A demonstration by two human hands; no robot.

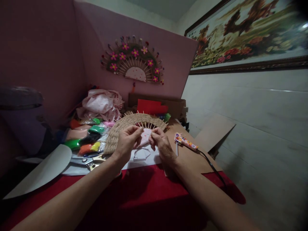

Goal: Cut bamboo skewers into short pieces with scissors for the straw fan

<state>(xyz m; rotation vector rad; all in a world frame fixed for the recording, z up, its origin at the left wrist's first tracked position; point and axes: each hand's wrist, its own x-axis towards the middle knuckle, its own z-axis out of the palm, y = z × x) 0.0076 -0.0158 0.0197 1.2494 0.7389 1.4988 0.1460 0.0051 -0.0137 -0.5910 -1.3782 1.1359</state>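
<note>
My left hand (128, 141) and my right hand (161, 145) are raised close together, each with thumb and fingers pinched. Whatever sits between their fingertips is too small to make out. Just beyond them lies a half-round fan (120, 128) of woven tan cord with thin sticks poking out along its edge. Its pale, pink-spotted centre (145, 136) shows between the hands. A white strip folded into an angular loop (141, 154) rests below on white paper (130, 164).
Scissors (90, 161) and bagged coloured clay (96, 129) are at left, with pink cloth (102, 104) behind. A patterned glue gun (186, 141) with a black cord lies on cardboard (199, 162) at right. A flowered fan (134, 53) hangs behind the red-covered table (149, 189).
</note>
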